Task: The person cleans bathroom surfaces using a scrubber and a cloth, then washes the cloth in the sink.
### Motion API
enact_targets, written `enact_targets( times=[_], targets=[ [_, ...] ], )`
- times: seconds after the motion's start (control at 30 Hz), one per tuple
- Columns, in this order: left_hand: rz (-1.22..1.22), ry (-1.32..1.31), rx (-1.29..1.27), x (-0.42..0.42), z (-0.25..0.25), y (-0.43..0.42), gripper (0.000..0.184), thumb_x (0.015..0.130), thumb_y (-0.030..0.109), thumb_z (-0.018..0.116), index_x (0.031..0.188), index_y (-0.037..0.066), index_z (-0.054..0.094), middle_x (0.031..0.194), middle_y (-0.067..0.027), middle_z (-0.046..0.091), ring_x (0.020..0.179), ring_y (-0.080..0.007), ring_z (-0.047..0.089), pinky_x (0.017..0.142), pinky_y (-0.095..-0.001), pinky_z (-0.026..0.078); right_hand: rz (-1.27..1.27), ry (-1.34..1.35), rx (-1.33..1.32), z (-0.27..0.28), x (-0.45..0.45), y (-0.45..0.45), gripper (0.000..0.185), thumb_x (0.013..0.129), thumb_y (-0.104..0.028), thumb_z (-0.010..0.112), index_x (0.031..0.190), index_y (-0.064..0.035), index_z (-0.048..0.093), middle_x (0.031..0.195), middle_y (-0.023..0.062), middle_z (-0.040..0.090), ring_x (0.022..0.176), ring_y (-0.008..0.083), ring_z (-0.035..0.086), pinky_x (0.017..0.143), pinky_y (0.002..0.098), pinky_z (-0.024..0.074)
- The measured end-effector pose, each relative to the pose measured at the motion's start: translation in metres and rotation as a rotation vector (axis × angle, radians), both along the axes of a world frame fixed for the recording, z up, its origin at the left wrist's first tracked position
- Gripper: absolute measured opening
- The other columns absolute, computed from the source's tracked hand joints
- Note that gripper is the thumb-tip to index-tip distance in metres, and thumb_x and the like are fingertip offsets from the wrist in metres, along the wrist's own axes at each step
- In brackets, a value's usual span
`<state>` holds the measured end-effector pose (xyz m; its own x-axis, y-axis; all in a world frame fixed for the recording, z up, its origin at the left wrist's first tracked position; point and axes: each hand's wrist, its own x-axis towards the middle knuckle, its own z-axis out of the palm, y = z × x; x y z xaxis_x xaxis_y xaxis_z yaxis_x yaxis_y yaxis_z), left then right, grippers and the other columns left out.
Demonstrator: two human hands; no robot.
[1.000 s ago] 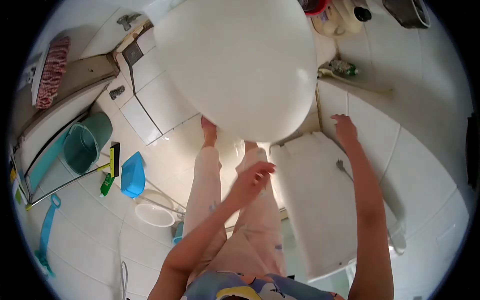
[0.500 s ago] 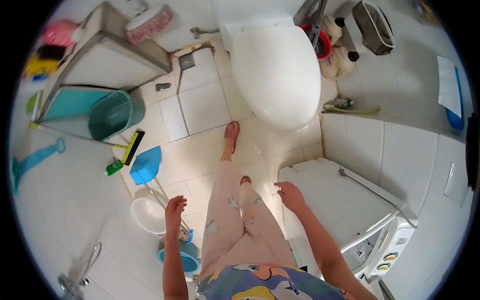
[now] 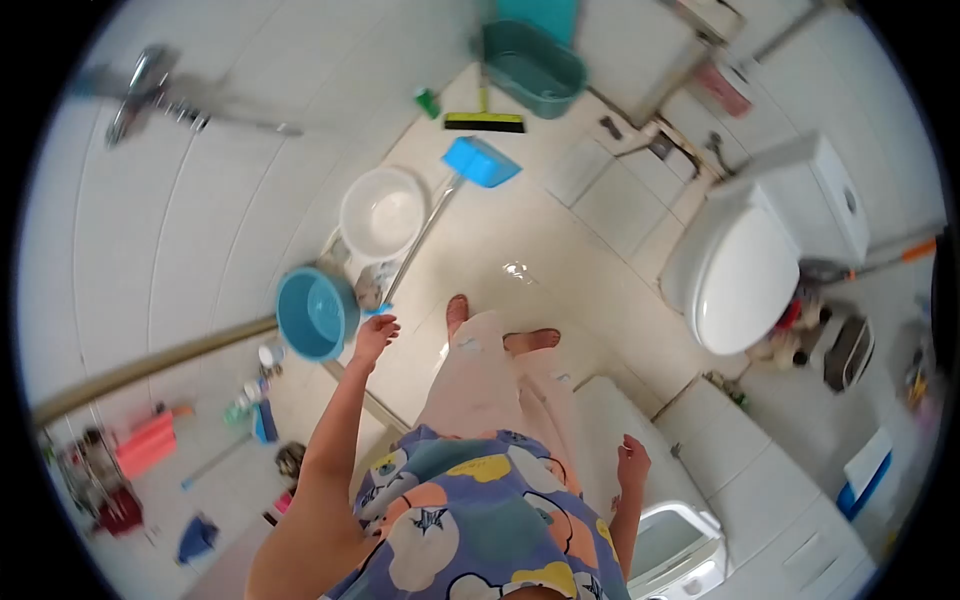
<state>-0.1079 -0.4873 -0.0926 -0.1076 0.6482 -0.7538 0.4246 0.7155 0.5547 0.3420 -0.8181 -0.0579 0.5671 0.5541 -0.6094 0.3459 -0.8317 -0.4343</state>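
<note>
A: We join the left hand [image 3: 374, 342], reaching out low over the floor [image 3: 590, 290], fingers bent and loosely spread. What's closest?

B: The dustpan's long silver handle [image 3: 422, 240]! Its light-blue tip sits right by those fingertips, just beyond them. Whether they touch, I can't tell from here.

A: And the pan itself?

B: The blue dustpan [image 3: 482, 162] lies well apart from the hand, out toward the floor's far edge, the handle slanting back from it to the fingers. Just past it is the squeegee [image 3: 484, 123], and the green bucket [image 3: 535, 68] is up by the far wall.

A: Look left of the hand, too!

B: Yes, the light-blue basin [image 3: 318, 312], near the wrist, by the floor's left edge. The white basin [image 3: 382, 214] is farther along that edge, beside the handle, and a greyish bundle [image 3: 369, 288] is tucked between basin and handle tip.

A: Over to the right hand [image 3: 632, 460]!

B: Fingers curled in, above or beside the white washing machine [image 3: 605, 430] at the floor's near right corner. Contact? Can't tell; nor whether those fingers are pressed together.

A: And the toilet [image 3: 750, 280]?

B: Over on the right edge, well apart from both hands.
</note>
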Motion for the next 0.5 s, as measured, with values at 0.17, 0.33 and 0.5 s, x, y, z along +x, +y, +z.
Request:
enact_targets(
  times=[0.17,0.33,0.5],
  targets=[
    [0.228,-0.084,-0.011,-0.053,-0.010,-0.043,0.023,0.087,0.013,0.052,0.108,0.004,0.055,0.093,-0.0042,0.064,0.081,-0.0123,0.060,0.070,-0.0261,0.045,0.222,-0.029,-0.047,0.009,-0.002,0.049,0.029,0.079,-0.007,0.059,0.108,-0.0033,0.060,0.096,0.0132,0.064,0.085,0.0209,0.063,0.076,0.0305,0.0495],
    [0.478,-0.145,0.011,-0.125,0.001,-0.092,0.024,0.084,0.011,0.051,0.106,0.003,0.056,0.091,-0.0050,0.064,0.078,-0.0123,0.060,0.067,-0.0251,0.046,0.478,-0.014,-0.004,0.007,-0.048,0.128,0.029,0.080,-0.007,0.058,0.110,-0.0035,0.060,0.094,0.0129,0.065,0.082,0.0196,0.063,0.075,0.0299,0.0495],
    [0.680,-0.099,0.019,-0.196,-0.002,-0.142,0.025,0.083,0.012,0.052,0.106,0.002,0.056,0.090,-0.0050,0.065,0.077,-0.0120,0.060,0.066,-0.0255,0.046,0.670,0.040,0.037,0.028,-0.134,0.222,0.030,0.081,-0.007,0.057,0.111,-0.0043,0.060,0.093,0.0121,0.065,0.082,0.0175,0.062,0.074,0.0292,0.0491]
  ],
)
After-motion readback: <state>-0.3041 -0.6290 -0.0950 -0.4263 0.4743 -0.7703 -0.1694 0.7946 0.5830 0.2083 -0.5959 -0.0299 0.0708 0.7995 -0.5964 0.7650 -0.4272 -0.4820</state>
